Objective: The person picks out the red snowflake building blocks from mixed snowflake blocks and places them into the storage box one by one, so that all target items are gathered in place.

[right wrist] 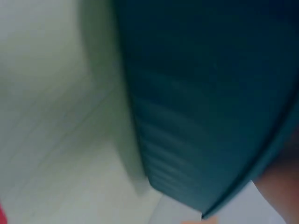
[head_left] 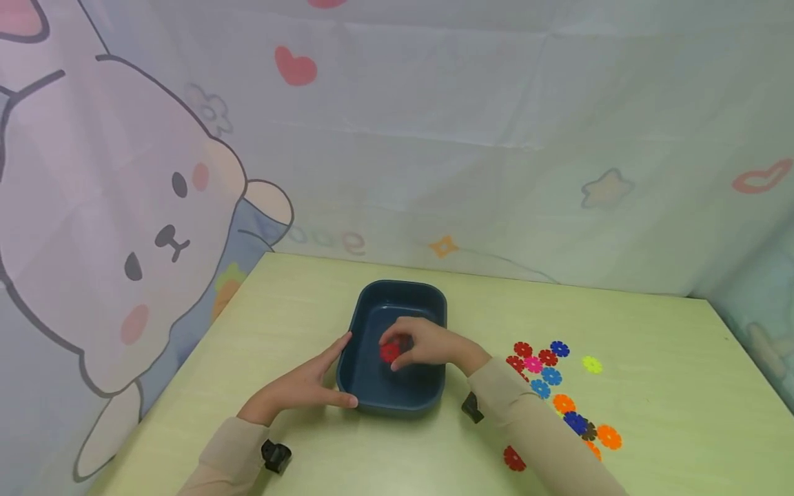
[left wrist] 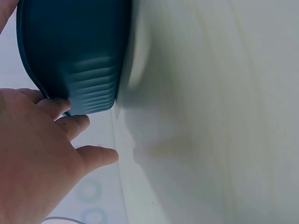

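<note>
A dark blue rectangular basin (head_left: 400,408) stands on the table, its long sides running away from me. My left hand (head_left: 304,381) rests against its left side with spread, fairly straight fingers, the thumb at the near left corner. In the left wrist view, fingertips of the left hand (left wrist: 42,149) touch the basin's outer wall (left wrist: 93,65). Inside the basin, my right hand (head_left: 428,342) has its thumb and finger curled about the edges of a red snowflake disc (head_left: 390,353). More red shows behind those fingers, partly hidden. The right wrist view mostly holds the basin's wall (right wrist: 201,121).
To the right of the basin lie several loose snowflake discs in red, pink (head_left: 533,364), blue (head_left: 560,348), orange (head_left: 609,437) and yellow (head_left: 592,364). My right forearm covers part of them. A printed cloth (head_left: 471,138) hangs behind the pale table (head_left: 670,386).
</note>
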A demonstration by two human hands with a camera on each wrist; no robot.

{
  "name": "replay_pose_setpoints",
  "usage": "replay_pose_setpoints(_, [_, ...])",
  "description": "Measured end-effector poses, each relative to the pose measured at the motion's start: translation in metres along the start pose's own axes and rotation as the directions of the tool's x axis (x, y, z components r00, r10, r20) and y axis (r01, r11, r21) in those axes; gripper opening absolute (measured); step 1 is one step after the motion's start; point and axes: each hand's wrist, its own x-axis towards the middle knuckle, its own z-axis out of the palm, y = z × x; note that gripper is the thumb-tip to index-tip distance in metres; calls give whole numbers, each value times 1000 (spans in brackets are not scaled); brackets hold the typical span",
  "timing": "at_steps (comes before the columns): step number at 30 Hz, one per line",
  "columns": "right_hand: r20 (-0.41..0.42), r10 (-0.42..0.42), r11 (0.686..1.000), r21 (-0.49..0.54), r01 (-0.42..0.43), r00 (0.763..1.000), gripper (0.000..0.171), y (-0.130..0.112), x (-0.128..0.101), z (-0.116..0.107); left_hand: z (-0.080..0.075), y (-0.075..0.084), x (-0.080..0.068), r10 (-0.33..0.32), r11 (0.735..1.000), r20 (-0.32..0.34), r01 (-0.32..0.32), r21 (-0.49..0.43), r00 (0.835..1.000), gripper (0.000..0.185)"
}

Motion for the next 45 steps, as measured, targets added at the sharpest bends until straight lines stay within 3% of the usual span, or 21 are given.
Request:
replay_pose_setpoints(9, [146,66,998,-11,-65,987,36,-5,21,16,0,-2,2,-1,1000,3,1,-4,1000,110])
replay_pose_setpoints(14, [182,107,994,-37,-102,977,35,-3,26,29,1,-3,2,3,1000,3,-3,-26,1000,110])
replay_pose_setpoints(24, [179,143,989,-62,-134,973,35,-1,28,44,4,-5,1,20,999,1,-20,-36,1000,109])
replay_pose_setpoints(45, [192,156,988,-39,-152,969,35,-1,32,47,2,-6,1,14,1000,-8,-14,-25,1000,109])
